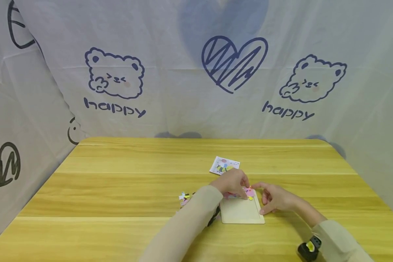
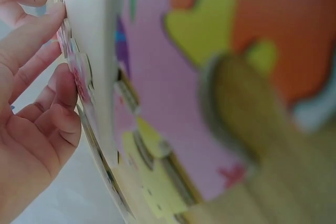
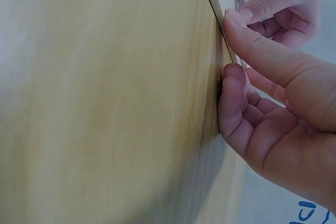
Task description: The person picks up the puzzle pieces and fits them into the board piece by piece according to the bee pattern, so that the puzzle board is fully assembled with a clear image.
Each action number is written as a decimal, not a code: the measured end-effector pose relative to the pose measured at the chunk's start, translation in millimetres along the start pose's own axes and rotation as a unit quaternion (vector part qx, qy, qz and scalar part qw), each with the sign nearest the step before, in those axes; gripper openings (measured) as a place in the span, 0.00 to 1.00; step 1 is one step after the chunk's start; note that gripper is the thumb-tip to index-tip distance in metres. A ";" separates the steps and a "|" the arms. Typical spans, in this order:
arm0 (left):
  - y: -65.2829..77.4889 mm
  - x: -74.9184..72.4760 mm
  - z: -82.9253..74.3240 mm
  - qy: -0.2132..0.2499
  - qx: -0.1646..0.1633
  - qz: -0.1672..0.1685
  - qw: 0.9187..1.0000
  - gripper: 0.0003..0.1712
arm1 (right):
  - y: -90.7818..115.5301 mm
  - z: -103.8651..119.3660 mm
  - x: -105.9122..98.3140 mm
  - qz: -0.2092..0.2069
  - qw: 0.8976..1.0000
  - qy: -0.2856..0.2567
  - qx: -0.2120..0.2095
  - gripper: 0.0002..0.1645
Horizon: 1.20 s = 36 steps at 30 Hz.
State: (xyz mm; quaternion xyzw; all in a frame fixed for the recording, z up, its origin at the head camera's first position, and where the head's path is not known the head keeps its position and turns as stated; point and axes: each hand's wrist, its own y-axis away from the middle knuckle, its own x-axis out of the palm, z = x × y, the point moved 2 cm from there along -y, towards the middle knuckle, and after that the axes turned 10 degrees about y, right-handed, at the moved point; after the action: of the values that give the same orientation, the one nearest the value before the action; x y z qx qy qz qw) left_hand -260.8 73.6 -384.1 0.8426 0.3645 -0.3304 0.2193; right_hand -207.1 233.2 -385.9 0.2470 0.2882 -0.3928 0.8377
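A pale wooden puzzle board [image 1: 239, 213] with a raised rim lies on the table, bare in its lower part. Pink puzzle pieces [image 1: 249, 192] fill part of its upper end. My left hand [image 1: 232, 182] reaches over that end, its fingertips resting on the pieces. At the board's right side, my right hand [image 1: 278, 198] holds the edge, with the thumb [image 3: 239, 22] on the rim near the lower corner and the index finger stretched toward the upper corner. Its other fingers curl beside the edge. Loose pieces [image 2: 184, 103] show close up in the left wrist view.
A small picture card [image 1: 224, 163] with a bee lies behind the left hand. More loose pieces [image 1: 184, 197] lie left of the board, partly hidden by the left sleeve [image 1: 186, 222]. A printed cloth [image 1: 173, 91] hangs behind the wooden table [image 1: 118, 182].
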 end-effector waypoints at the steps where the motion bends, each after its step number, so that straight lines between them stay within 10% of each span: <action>1: 0.1 0.0 -0.2 -0.003 0.002 0.000 1.000 0.16 | -0.1 -0.1 0.1 -0.001 1.000 0.001 0.000 0.45; 22: 9.6 -6.5 7.3 0.016 0.012 0.017 1.000 0.15 | -0.4 -1.3 0.5 0.002 1.000 -0.006 -0.020 0.45; 36: 2.7 -0.8 -4.9 -0.084 0.034 0.012 0.996 0.24 | 0.9 1.4 0.7 -0.010 1.000 0.014 -0.004 0.47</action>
State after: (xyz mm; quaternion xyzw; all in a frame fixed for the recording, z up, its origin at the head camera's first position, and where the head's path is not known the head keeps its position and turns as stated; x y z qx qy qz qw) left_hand -257.3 74.4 -379.8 0.8234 0.3231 -0.4091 0.2244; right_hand -205.6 232.4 -385.3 0.2460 0.3040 -0.3967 0.8305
